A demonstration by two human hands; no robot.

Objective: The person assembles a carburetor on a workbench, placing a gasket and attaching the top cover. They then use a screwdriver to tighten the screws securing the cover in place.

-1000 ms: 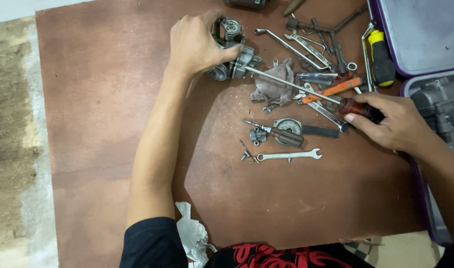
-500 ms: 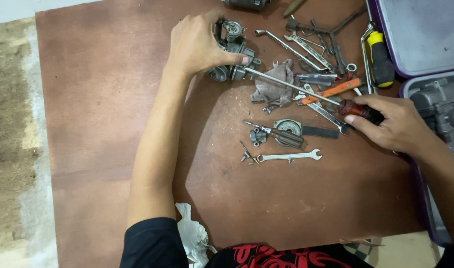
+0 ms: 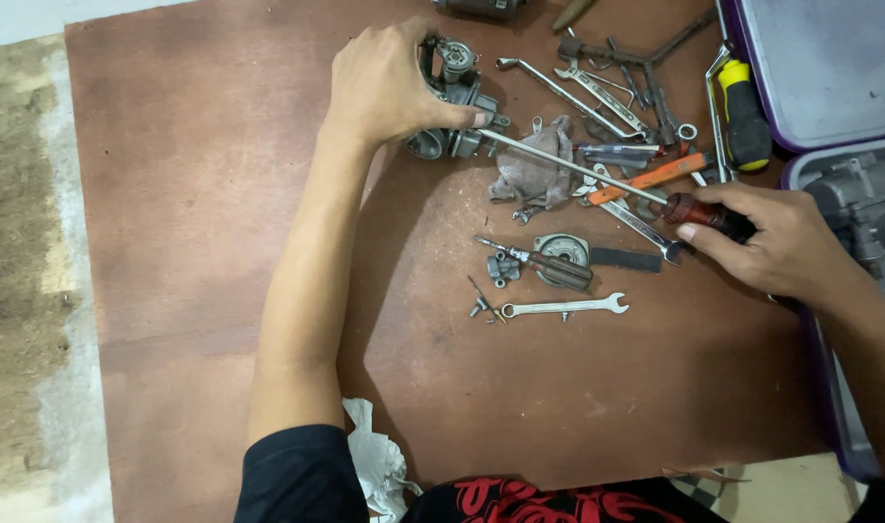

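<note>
The left hand is closed over a grey metal carburetor, which is held down near the far edge of the brown wooden table. The right hand is clamped around the dark red handle of a long screwdriver; its steel shaft is laid diagonally across the table, and its tip is set against the carburetor just beside the left thumb. A crumpled grey rag is passed under the shaft. An orange-handled tool and several spanners are spread beyond the shaft. An open-ended wrench, a round metal cover and small fittings are placed nearer the body. A yellow-and-black screwdriver is laid beside a purple-edged case.
</note>
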